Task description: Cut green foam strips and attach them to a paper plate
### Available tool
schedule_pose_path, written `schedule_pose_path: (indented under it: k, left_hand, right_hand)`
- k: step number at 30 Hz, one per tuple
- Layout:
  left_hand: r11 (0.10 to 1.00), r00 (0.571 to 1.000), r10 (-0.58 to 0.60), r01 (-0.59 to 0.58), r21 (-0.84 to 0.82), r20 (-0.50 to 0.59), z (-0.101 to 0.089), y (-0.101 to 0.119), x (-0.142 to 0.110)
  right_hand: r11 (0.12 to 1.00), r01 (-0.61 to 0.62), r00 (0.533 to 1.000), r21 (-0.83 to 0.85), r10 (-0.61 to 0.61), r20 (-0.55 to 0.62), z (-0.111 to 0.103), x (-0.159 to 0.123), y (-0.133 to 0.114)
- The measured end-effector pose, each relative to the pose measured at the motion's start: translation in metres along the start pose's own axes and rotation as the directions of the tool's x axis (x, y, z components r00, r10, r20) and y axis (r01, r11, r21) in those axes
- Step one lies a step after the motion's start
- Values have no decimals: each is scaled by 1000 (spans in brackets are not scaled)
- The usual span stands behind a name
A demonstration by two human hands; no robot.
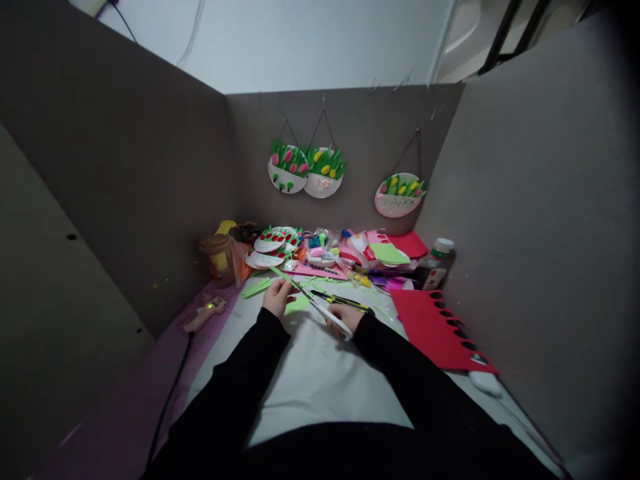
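My left hand pinches a strip of green foam above the white paper on the table. My right hand is closed on white-handled scissors, whose blades point up-left toward the green strip. A larger green foam piece lies just under and between the hands. Both arms wear black sleeves.
A glue gun with a lit green lamp lies at the left on a purple mat. A red foam sheet with cut notches lies at the right. Craft scraps, paper plates and a glue bottle crowd the back. Three tulip plates hang on the grey wall.
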State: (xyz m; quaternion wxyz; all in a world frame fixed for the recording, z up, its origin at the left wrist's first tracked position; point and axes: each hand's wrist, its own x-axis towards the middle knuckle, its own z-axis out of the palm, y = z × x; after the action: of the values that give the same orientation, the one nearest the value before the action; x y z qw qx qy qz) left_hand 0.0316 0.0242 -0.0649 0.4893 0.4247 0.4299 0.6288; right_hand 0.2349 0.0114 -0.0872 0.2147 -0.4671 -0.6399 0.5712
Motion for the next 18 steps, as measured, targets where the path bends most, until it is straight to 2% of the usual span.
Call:
schedule_pose_path:
  k: [9,18]
  left_hand:
    - [998,997,-32,28,60,70,-1,2,0]
    - [997,995,-56,51,66,77,-1,2,0]
  right_hand:
    - [998,-14,1000,-58,14,-7,1,-5,-8]
    - [1000,9,1000,23,-9,7,1,0,1]
